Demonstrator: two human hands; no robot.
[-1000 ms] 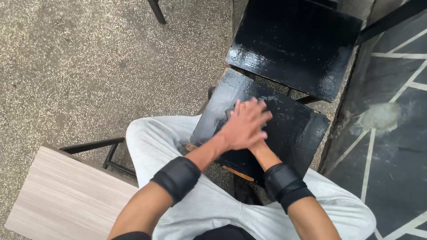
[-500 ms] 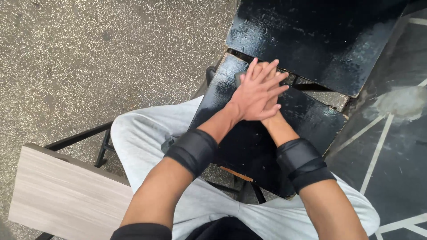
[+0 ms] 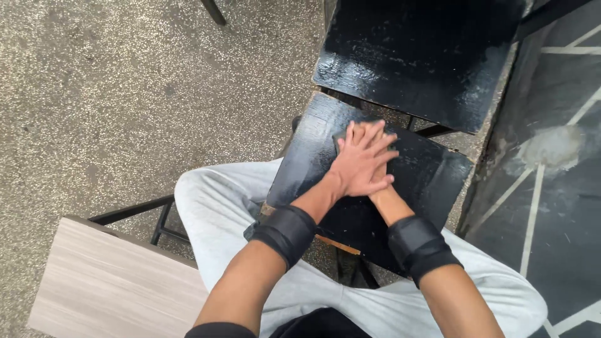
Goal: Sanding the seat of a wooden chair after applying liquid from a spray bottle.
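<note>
Gleaming black board (image 3: 432, 175) under hands (image 3: 362, 166)

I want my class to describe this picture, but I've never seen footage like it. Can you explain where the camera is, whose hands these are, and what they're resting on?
The camera is worn on a person's head and looks straight down, so you see the person's own arms and lap. The left hand lies flat on top of the right hand, fingers spread, both pressed on a black painted board set between the knees. Whether anything lies under the palms cannot be seen. Each forearm wears a black wrist wrap. The person sits in light grey trousers. A second black board lies just beyond the first, a pale wooden bench stands to the left, and the ground is speckled concrete.
</note>
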